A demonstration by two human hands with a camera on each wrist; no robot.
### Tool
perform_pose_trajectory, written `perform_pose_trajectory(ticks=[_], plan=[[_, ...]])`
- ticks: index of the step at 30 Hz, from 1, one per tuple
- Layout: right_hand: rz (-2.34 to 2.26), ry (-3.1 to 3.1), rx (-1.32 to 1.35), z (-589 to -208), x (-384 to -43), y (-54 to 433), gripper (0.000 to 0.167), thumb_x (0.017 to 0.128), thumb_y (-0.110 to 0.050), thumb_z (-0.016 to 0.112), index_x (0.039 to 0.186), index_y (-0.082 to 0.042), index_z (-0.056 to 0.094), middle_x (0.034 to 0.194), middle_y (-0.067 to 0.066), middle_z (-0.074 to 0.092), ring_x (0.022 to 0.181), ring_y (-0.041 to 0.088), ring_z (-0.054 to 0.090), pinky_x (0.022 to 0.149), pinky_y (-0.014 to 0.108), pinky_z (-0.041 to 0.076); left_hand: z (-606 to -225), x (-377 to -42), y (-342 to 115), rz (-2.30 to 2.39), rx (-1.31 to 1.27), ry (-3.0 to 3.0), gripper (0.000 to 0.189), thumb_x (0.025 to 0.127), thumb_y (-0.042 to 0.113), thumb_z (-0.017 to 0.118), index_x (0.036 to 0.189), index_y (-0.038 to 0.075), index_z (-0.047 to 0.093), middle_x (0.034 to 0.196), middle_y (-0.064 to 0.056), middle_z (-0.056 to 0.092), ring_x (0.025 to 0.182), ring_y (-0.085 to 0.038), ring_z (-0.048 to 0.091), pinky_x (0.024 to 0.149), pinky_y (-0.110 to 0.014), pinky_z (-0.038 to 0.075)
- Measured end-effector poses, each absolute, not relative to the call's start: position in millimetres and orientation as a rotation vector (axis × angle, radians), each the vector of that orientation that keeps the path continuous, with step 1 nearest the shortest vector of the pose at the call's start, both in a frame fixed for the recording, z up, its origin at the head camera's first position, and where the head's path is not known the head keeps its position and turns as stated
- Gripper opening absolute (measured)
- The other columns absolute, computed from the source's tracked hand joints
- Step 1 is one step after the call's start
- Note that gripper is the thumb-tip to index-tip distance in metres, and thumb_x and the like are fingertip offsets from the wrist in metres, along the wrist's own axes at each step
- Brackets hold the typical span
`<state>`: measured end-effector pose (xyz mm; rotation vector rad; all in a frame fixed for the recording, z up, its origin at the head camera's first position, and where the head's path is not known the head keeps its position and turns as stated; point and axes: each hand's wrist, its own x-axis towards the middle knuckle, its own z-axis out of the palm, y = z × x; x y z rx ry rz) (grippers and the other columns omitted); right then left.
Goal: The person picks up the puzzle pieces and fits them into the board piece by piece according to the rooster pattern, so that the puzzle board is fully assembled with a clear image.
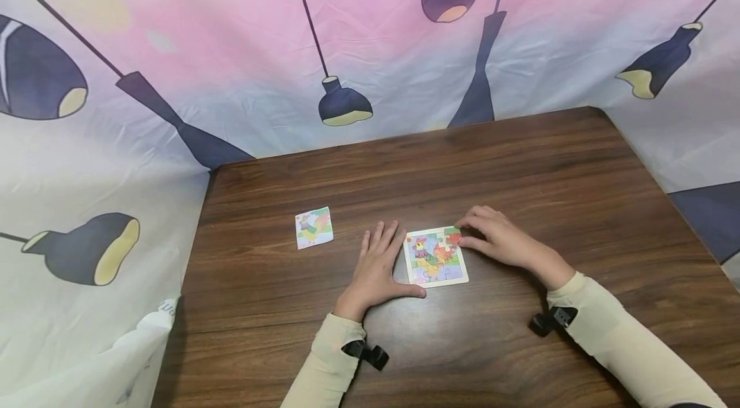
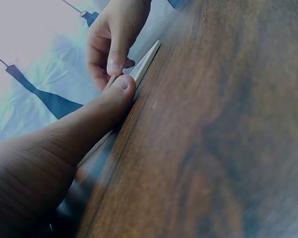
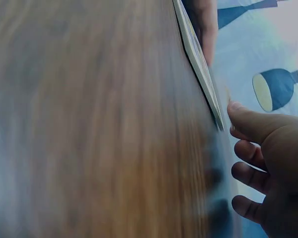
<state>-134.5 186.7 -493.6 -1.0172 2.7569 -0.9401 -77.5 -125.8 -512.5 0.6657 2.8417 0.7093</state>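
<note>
A square jigsaw puzzle [image 1: 430, 260] of a colourful rooster lies in a pale tray with a raised border. My left hand [image 1: 378, 273] spreads flat along its left side, fingers straight, with the thumb [image 2: 120, 94] against the near edge. At the tray's upper right corner, my right hand [image 1: 500, 238] pinches a small puzzle piece [image 1: 453, 238] with red on it between thumb and fingers. Seen edge-on in the right wrist view, that piece stands just above the tray [image 3: 203, 74]; its face is hidden there.
Left of the tray, a square picture card [image 1: 314, 228] with the same rooster lies on the brown wooden table [image 1: 260, 318]. A printed cloth [image 1: 243, 42] with hanging lamps surrounds the table's back and left sides.
</note>
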Motion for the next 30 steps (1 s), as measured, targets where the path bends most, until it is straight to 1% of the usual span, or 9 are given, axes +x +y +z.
perform_pose_trajectory(ticks=[3,8,14,21,25,30], plan=[[-0.924,2.748,-1.033,-494.3,-133.6,181.3,0.029,0.097,-0.023,0.079,0.123,-0.01,0.075,0.11,0.0,0.065,0.106,0.02,0.059,0.095,0.051,0.048,-512.2,-77.5,-125.5,0.71,0.666,2.839,0.132,0.07,0.072,0.088,0.17,0.014,0.024,0.177,-0.008,0.014,0.163,-0.03,-0.002,0.13,-0.054,-0.003],[-0.886,2.746,-1.054,-495.6,-133.8,174.7,0.032,0.097,-0.024,0.079,0.125,-0.009,0.075,0.11,0.0,0.065,0.104,0.019,0.059,0.09,0.047,0.048,-512.1,-77.1,-125.0,0.711,0.667,2.847,0.131,0.07,0.072,0.087,0.17,0.014,0.024,0.176,-0.009,0.016,0.163,-0.031,-0.001,0.13,-0.055,-0.002],[-0.876,2.759,-1.055,-497.7,-134.3,171.3,0.034,0.098,-0.025,0.079,0.128,-0.01,0.074,0.111,0.0,0.064,0.104,0.018,0.058,0.089,0.047,0.047,-513.4,-77.1,-125.5,0.702,0.658,2.851,0.132,0.07,0.073,0.086,0.17,0.014,0.023,0.177,-0.009,0.015,0.163,-0.031,-0.001,0.13,-0.055,-0.002],[-0.874,2.79,-1.18,-497.4,-134.3,161.7,0.028,0.096,-0.023,0.081,0.123,-0.014,0.08,0.107,0.0,0.062,0.096,0.018,0.054,0.082,0.042,0.043,-513.9,-79.0,-127.7,0.717,0.653,2.861,0.132,0.071,0.072,0.087,0.17,0.014,0.023,0.177,-0.009,0.015,0.163,-0.03,-0.001,0.13,-0.055,-0.002],[-0.825,2.823,-1.16,-497.4,-126.2,156.2,0.03,0.096,-0.024,0.081,0.122,-0.01,0.08,0.106,0.001,0.063,0.095,0.018,0.054,0.08,0.039,0.041,-514.8,-78.3,-126.3,0.718,0.643,2.854,0.132,0.071,0.072,0.087,0.17,0.014,0.022,0.177,-0.008,0.015,0.163,-0.03,-0.002,0.13,-0.054,-0.003],[-0.759,2.856,-1.104,-495.7,-111.9,151.6,0.038,0.097,-0.027,0.08,0.127,-0.004,0.077,0.109,0.002,0.064,0.097,0.02,0.055,0.079,0.039,0.041,-515.5,-79.1,-124.0,0.718,0.66,2.849,0.131,0.072,0.074,0.086,0.17,0.013,0.023,0.176,-0.009,0.015,0.163,-0.03,-0.002,0.13,-0.055,-0.003]])
